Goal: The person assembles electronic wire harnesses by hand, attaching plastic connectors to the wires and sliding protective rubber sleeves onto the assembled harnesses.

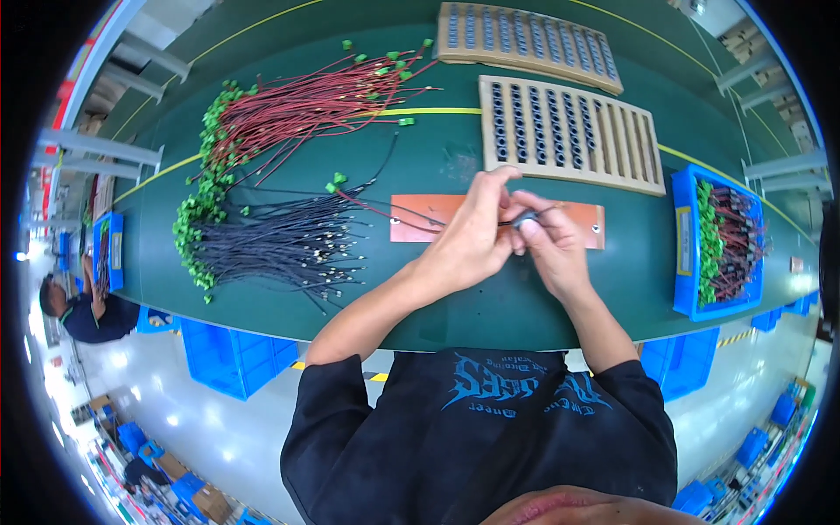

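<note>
think of a clock laid flat on the green table (490, 324), with both hands at its middle and twelve at the far side. the right hand (560, 254) has its thumb and finger pinched close on a small dark ring (525, 217), with hardly any gap between them. the left hand (477, 232) is just beside it with its fingers bent in, but i cannot tell what they grip, because the hand itself hides that. the ring is over the orange board (409, 230), at the middle of the clock. a red wire (363, 205) comes in from nine o'clock, with a green plug (332, 187) at its far end, and goes in by the left hand. thin wire ends (553, 207) poke out past the right fingers toward two o'clock. it looks like the ring is being fixed round the wires. to do this well, i think the right hand should pinch the ring softly so it does not tip, while the left keeps the wires straight and close. go slow, so no end bends or gets stuck. a red wire heap (297, 109) lies at ten o'clock, a black wire heap (271, 245) at nine, a ring tray (617, 182) at one, and a full blue bin (719, 306) at three, so elbows should stay tucked in.
</note>
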The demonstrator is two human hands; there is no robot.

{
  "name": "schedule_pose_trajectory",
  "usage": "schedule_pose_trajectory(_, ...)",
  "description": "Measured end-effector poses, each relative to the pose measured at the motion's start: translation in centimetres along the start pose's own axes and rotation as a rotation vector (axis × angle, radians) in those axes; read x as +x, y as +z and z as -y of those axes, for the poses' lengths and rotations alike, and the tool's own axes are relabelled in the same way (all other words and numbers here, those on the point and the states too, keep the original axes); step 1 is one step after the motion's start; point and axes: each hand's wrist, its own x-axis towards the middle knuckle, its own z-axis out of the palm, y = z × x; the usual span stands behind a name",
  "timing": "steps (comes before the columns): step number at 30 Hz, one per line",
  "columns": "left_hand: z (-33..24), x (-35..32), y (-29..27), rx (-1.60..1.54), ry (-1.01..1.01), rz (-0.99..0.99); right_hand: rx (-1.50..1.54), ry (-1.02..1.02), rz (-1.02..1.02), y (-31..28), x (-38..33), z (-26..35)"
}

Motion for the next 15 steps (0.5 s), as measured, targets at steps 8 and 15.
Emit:
schedule_pose_trajectory(8,-0.1,-0.7,-4.5,0.34,0.072,0.111,0.214,-0.194,-0.117,-2.0,0.6,1.1)
schedule_pose_trajectory(15,-0.6,-1.4,-5.1,0.48,0.128,0.014,0.325,-0.195,-0.116,-2.1,0.9,1.5)
